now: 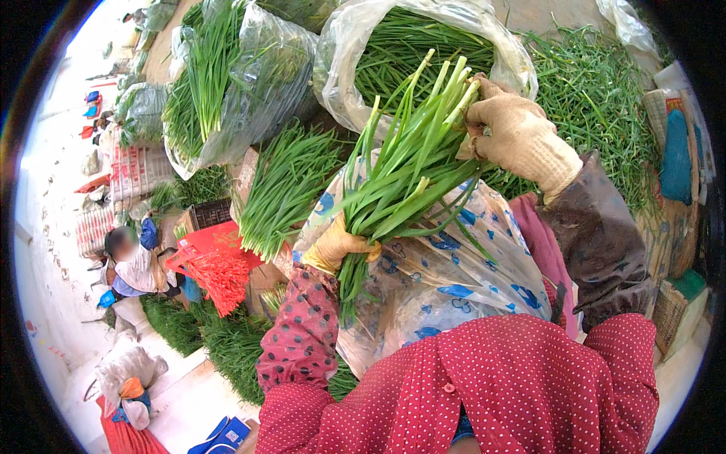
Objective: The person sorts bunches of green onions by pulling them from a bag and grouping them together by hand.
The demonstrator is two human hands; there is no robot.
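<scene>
My left hand (342, 247), in a yellowish glove, is closed around the leafy end of a bunch of long green garlic chives (408, 170) over my lap. At the pale stem ends is my right hand (513, 127), in a beige knitted glove, its fingers closed on some of the stems. A plastic apron with blue prints (454, 255) covers my lap beneath the bunch. Just left of the bunch lies a pile of similar chives (289, 187), stems towards me. Beyond my hands stands an open clear plastic bag (340, 68) full of green leaves.
Loose leaves (590, 108) are heaped at the right. Another filled plastic bag (266, 96) stands at the upper left. Red ties (218, 278) lie on a red bag (224, 241) at my left. A person (136, 261) sits farther left. Green bundles (232, 346) lie at lower left.
</scene>
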